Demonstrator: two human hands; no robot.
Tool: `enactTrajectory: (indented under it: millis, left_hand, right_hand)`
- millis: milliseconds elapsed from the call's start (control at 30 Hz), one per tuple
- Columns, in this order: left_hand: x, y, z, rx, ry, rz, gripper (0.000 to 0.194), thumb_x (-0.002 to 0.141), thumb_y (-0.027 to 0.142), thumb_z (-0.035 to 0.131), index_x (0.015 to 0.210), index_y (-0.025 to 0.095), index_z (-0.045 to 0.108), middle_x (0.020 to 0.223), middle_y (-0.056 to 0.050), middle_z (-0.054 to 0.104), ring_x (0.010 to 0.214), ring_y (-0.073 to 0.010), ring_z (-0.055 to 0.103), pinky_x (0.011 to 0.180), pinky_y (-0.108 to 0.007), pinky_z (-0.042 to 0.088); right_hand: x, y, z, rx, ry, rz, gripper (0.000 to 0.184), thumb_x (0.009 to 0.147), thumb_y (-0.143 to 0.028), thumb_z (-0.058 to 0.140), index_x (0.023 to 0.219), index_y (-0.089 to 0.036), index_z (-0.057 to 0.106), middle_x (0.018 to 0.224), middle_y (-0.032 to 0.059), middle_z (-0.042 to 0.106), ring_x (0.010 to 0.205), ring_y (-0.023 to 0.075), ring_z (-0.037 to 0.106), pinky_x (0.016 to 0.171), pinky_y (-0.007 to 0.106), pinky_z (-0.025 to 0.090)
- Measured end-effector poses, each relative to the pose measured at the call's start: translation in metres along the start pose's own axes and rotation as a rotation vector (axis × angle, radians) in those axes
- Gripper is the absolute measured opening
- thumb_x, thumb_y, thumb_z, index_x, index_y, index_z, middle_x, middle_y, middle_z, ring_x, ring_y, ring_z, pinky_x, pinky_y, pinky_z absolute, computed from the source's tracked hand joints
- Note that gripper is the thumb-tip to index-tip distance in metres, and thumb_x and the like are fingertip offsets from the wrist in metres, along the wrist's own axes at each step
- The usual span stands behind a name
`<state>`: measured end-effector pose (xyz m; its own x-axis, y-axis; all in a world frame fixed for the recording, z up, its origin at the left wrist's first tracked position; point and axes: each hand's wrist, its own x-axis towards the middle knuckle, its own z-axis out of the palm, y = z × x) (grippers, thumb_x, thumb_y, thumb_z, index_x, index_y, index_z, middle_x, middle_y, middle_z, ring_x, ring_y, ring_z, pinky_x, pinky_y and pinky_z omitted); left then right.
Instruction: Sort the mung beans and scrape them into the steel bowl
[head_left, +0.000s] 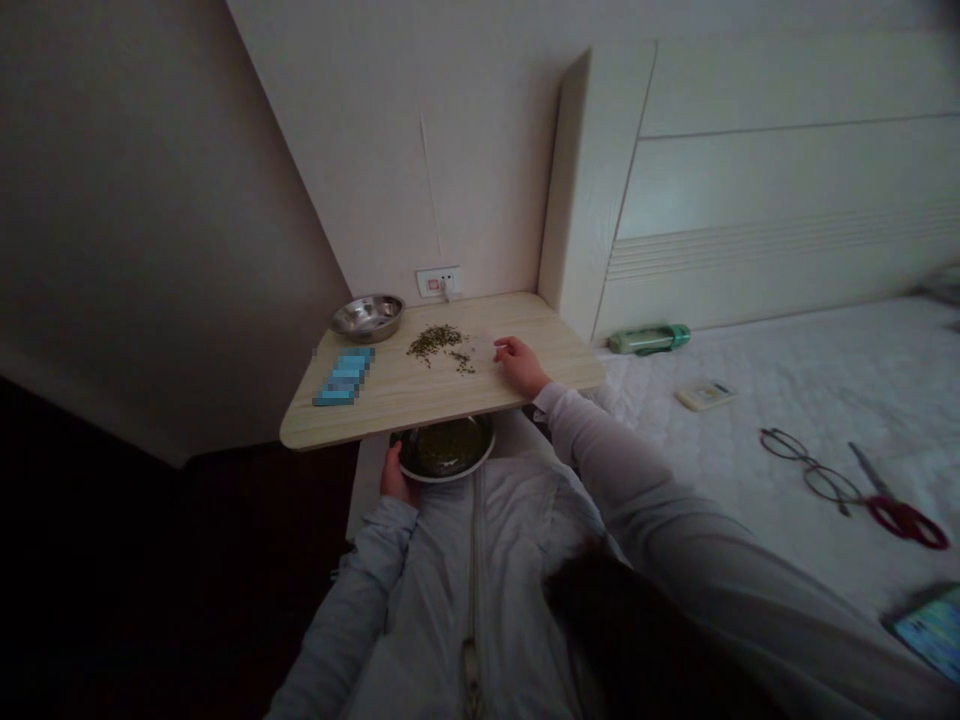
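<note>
My left hand [396, 476] grips the left rim of a round bowl [471, 468] below the table's front edge, against my lap. Small dark green pieces cover the inside of the bowl; they look like beans, but are too small to be sure. On the tabletop [390, 410], a loose heap of small green bean-like pieces [436, 340] spreads out, with a few stragglers toward its front right. My right hand [519, 366] rests at the table's right side, just right of those pieces, its fingers loosely bent and apart with nothing visible in them.
A shiny metal bowl [369, 318] stands at the table's back left, behind a blurred blue rectangular item [345, 377]. A wall socket [439, 282] holds a plug. On the bed lie a green bottle [649, 340], a pale handheld device [706, 395], glasses [832, 482] and red-handled scissors [906, 520].
</note>
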<state>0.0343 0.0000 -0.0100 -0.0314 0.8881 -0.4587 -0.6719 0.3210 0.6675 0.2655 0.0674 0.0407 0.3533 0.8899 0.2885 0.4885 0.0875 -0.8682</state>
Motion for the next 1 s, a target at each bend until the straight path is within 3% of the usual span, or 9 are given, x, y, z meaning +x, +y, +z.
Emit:
enactTrajectory:
  millis: [500, 1000]
  left_hand:
    - [-0.019, -0.004, 0.017, 0.143, -0.144, -0.232, 0.022, 0.071, 0.017, 0.043, 0.063, 0.013, 0.063, 0.057, -0.005, 0.066, 0.074, -0.0204, 0.064, 0.067, -0.031, 0.05]
    - [-0.006, -0.007, 0.004, 0.104, -0.19, -0.16, 0.022, 0.072, 0.017, 0.044, 0.069, 0.013, 0.065, 0.058, -0.004, 0.067, 0.078, -0.019, 0.064, 0.07, -0.029, 0.05]
  right_hand:
    - [-0.01, -0.014, 0.002, -0.193, -0.121, -0.022, 0.025, 0.076, -0.02, 0.042, 0.096, -0.016, 0.057, 0.076, 0.0033, 0.064, 0.073, 0.0128, 0.056, 0.074, 0.027, 0.042]
    - [-0.015, -0.013, 0.003, -0.1, -0.149, 0.006, 0.023, 0.073, -0.018, 0.042, 0.091, -0.015, 0.057, 0.071, 0.0022, 0.063, 0.065, 0.0109, 0.055, 0.068, 0.024, 0.042]
